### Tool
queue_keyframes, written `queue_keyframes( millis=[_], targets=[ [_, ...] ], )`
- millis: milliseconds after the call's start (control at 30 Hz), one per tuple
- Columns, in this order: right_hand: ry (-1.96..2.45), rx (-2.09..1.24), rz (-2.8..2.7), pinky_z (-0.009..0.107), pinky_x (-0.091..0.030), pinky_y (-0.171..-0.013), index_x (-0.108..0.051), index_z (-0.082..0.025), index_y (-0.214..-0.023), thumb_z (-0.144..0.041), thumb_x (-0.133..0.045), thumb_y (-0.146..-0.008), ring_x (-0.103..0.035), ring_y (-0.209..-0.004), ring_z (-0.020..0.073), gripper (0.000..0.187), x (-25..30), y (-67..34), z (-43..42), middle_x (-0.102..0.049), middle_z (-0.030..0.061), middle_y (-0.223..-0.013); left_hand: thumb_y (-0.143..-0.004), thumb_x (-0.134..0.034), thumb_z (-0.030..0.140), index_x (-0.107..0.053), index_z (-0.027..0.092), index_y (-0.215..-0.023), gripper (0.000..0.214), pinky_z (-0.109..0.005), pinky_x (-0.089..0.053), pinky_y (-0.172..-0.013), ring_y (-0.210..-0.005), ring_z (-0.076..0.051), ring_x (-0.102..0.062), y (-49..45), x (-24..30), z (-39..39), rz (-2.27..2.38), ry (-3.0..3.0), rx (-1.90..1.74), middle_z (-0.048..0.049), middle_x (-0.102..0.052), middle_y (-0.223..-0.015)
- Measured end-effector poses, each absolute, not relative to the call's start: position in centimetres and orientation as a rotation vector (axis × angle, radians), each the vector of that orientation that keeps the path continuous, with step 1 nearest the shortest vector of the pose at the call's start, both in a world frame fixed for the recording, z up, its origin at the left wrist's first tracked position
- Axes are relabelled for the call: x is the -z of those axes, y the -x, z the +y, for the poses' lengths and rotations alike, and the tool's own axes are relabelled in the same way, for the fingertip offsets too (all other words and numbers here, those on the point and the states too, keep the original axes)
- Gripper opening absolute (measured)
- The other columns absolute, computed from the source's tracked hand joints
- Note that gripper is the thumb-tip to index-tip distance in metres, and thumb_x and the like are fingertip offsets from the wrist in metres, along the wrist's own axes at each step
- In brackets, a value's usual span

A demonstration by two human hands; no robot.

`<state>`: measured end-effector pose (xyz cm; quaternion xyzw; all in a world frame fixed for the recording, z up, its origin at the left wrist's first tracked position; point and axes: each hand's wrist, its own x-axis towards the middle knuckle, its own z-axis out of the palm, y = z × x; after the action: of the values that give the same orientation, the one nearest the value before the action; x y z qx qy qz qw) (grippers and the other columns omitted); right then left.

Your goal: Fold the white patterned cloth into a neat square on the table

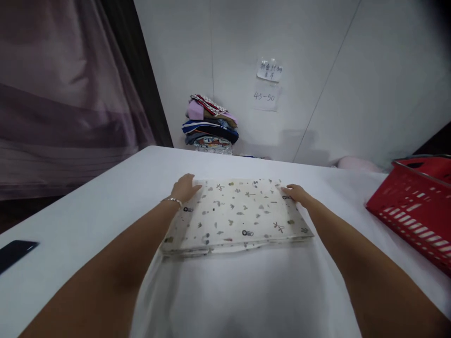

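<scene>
A folded cream cloth printed with small palm trees, leaves and other motifs lies on the white table. Its layered folded edge faces me. My left hand is at the cloth's far left corner, thumb on top and the other fingers partly hidden behind the edge. At the far right corner, my right hand pinches the cloth the same way. A silvery bracelet circles my left wrist. Plain white fabric shows between my forearms, nearer to me than the cloth.
A pile of folded textiles stands at the table's far edge, against the white wall with paper notes. A red plastic basket is on the right. At the left edge lies a dark flat object, beneath a mauve curtain.
</scene>
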<state>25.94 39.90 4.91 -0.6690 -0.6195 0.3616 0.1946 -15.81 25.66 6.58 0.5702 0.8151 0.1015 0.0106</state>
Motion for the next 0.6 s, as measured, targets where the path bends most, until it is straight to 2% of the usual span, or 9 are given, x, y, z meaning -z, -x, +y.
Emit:
queue_keyframes(
  millis=[100,200,267,367,467,600],
  targets=[
    [1.879,-1.064,-1.787,0.023,-0.043,-0.049,-0.054,-0.012,-0.118,-0.048,-0.066,-0.069,-0.058,-0.064,0.0153,0.062,-4.4,-28.2,37.0,-0.062,0.0157,-0.102,-0.083,-0.046,0.043,-0.048,0.016,-0.125,0.050,-0.039,-0.022,-0.107,-0.129,-0.025,-0.033,12.9,-5.3,21.9,2.346,-2.024,-0.356,-0.0117,-0.040,-0.139],
    [1.857,-1.096,-1.817,0.021,-0.043,-0.051,-0.057,-0.015,-0.114,-0.048,-0.064,-0.072,-0.057,-0.069,0.0144,0.055,-4.2,-30.4,33.1,-0.062,0.0131,-0.103,-0.083,-0.047,0.047,-0.052,0.021,-0.122,0.047,-0.045,-0.011,-0.110,-0.127,-0.025,-0.035,10.4,-4.5,16.2,2.134,-2.199,-0.433,-0.0089,-0.045,-0.136],
    [1.845,-1.139,-1.769,0.021,-0.044,-0.053,-0.059,-0.015,-0.109,-0.048,-0.064,-0.072,-0.058,-0.072,0.0150,0.050,-4.2,-31.4,30.8,-0.063,0.0119,-0.099,-0.081,-0.048,0.049,-0.052,0.022,-0.122,0.049,-0.043,-0.014,-0.109,-0.126,-0.024,-0.037,9.2,-4.2,12.7,1.976,-2.235,-0.439,-0.0081,-0.045,-0.135],
    [1.833,-1.286,-1.608,0.023,-0.047,-0.052,-0.060,-0.015,-0.104,-0.046,-0.066,-0.071,-0.057,-0.065,0.0144,0.045,-4.5,-31.8,28.3,-0.064,0.0089,-0.085,-0.077,-0.054,0.047,-0.052,0.024,-0.123,0.051,-0.041,-0.021,-0.108,-0.126,-0.025,-0.037,8.3,-4.1,9.7,1.846,-2.246,-0.411,-0.0079,-0.044,-0.136],
    [1.815,-1.344,-1.504,0.023,-0.048,-0.049,-0.059,-0.015,-0.098,-0.035,-0.069,-0.069,-0.053,-0.054,0.0114,0.036,-5.0,-31.4,27.1,-0.060,0.0027,-0.068,-0.075,-0.056,0.031,-0.053,0.023,-0.122,0.047,-0.040,-0.028,-0.105,-0.125,-0.025,-0.039,8.1,-4.3,9.4,1.870,-2.295,-0.397,-0.0080,-0.045,-0.136],
    [1.767,-1.340,-1.507,0.020,-0.044,-0.044,-0.058,-0.015,-0.091,-0.026,-0.067,-0.070,-0.049,-0.048,0.0088,0.026,-5.8,-31.0,25.0,-0.055,-0.0019,-0.058,-0.071,-0.046,0.008,-0.056,0.021,-0.119,0.050,-0.037,-0.034,-0.102,-0.119,-0.023,-0.046,8.8,-4.9,9.4,1.997,-2.279,-0.357,-0.0075,-0.053,-0.128]
  ],
)
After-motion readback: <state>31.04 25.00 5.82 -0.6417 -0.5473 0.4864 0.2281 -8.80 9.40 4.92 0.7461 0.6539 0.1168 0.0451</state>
